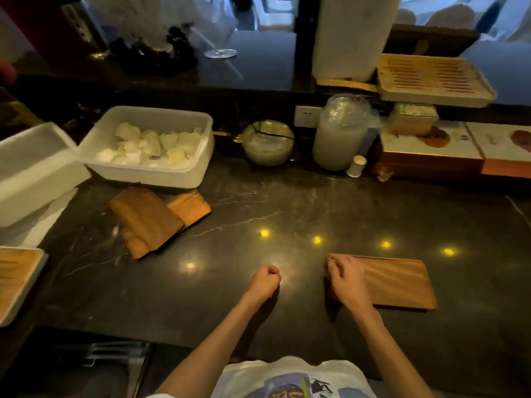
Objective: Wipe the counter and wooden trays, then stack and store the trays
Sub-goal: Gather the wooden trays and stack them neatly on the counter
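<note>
Dark marble desk (pixel 287 196): our right hand (pixel 349 278) curls its grip over the left end of a wooden tray (pixel 399 282) near the front edge; our left hand (pixel 265 280) is a closed, empty fist. Two more trays (pixel 146 216) overlap far left.

White tub (pixel 143 175) beside glass bowl (pixel 267 156), jar (pixel 339 139).

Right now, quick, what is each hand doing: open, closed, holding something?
Left hand: closed in a fist, nothing visible in it.
Right hand: fingers curled on the left end of the wooden tray, holding it.
</note>
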The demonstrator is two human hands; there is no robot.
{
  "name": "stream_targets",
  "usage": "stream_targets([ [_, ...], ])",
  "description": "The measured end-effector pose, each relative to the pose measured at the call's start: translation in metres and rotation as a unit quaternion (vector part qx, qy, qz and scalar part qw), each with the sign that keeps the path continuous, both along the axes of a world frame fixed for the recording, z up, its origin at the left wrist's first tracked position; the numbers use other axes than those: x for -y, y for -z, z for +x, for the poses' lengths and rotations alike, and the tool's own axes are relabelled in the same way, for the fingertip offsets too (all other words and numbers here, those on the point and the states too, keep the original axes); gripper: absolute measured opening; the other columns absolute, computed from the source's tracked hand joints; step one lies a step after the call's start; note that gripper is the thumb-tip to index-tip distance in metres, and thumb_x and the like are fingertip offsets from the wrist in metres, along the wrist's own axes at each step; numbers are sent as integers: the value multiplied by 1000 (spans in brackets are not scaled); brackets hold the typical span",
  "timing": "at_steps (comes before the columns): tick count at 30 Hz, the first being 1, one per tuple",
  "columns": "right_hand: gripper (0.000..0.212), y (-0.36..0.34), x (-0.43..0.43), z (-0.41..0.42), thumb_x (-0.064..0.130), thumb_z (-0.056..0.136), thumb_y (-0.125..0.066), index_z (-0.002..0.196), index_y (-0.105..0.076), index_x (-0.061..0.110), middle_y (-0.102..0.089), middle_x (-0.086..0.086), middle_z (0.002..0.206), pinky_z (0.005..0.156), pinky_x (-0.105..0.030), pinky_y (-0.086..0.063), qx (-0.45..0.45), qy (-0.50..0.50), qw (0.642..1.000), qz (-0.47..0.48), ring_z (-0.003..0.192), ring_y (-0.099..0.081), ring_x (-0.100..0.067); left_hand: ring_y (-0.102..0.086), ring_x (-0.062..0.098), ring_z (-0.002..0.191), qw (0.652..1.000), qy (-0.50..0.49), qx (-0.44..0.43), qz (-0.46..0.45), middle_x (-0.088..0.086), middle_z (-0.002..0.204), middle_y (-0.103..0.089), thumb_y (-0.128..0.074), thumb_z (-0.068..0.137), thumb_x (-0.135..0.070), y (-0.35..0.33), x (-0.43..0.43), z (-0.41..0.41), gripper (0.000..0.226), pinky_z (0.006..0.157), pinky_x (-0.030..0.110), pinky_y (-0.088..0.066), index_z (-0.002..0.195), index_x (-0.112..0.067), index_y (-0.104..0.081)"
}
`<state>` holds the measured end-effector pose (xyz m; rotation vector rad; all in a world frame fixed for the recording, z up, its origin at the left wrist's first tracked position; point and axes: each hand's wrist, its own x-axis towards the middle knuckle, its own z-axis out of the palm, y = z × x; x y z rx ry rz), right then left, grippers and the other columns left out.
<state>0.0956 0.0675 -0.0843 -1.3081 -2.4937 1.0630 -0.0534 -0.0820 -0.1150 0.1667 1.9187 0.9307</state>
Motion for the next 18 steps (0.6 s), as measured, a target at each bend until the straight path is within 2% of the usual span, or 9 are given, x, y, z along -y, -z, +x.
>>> stream_targets([
  [2, 27, 0, 31, -40, 16, 97, -51, 121, -64, 10, -62, -10, 123, 104, -36, -36, -6, -71, 997, -33, 120, -50, -25, -51, 18, 78, 1000, -22, 8, 4, 6, 89, -55, -46, 92, -9, -7, 28, -30, 15, 63, 30, -41, 103, -17, -53],
  [4, 28, 0, 61, -79, 20, 98, -50, 122, -64, 15, -62, -4, 124, 104, -35, -39, 5, -130, 990, -61, 120, -52, -21, -52, 17, 75, 999, -50, 4, -1, 4, 87, -56, -47, 90, -8, -16, 56, -63, 16, 58, 26, -41, 98, -19, -54],
  [6, 29, 1, 89, -118, 21, 98, -50, 121, -65, 17, -64, -2, 123, 102, -30, -41, 15, -174, 982, -77, 118, -56, -19, -54, 16, 73, 996, -84, -4, -6, 3, 86, -58, -47, 89, -6, -23, 82, -99, 18, 56, 25, -41, 95, -21, -55],
  [9, 28, 2, 126, -176, 24, 97, -52, 121, -67, 19, -67, 0, 122, 94, -22, -41, 25, -213, 970, -112, 114, -60, -15, -52, 14, 65, 989, -144, -26, -3, 2, 75, -56, -46, 89, -3, -33, 121, -156, 20, 56, 27, -39, 100, -17, -54],
  [12, 29, 2, 157, -229, 28, 96, -52, 121, -65, 22, -68, 3, 121, 90, -19, -42, 32, -224, 962, -150, 110, -62, -11, -52, 13, 62, 980, -193, -51, 9, 3, 75, -57, -49, 89, 0, -46, 157, -213, 18, 55, 27, -40, 99, -14, -55],
  [15, 30, 4, 181, -273, 31, 95, -53, 121, -65, 23, -68, 2, 120, 93, -26, -47, 34, -206, 960, -186, 107, -62, -12, -51, 15, 59, 970, -231, -77, 4, 8, 76, -58, -44, 87, 8, -56, 183, -268, 23, 49, 25, -38, 101, -7, -56],
  [17, 32, 8, 195, -297, 33, 95, -53, 123, -63, 22, -67, 0, 122, 97, -32, -48, 55, -192, 960, -196, 110, -62, -15, -57, 22, 67, 966, -235, -104, -9, 15, 86, -61, -44, 88, 8, -60, 196, -301, 23, 55, 31, -44, 101, -5, -58],
  [18, 34, 10, 200, -305, 33, 95, -53, 125, -61, 21, -66, 0, 124, 98, -32, -47, 70, -182, 959, -204, 112, -61, -16, -61, 26, 77, 966, -226, -122, -23, 17, 94, -62, -47, 88, 5, -61, 201, -316, 22, 64, 36, -49, 103, -5, -60],
])
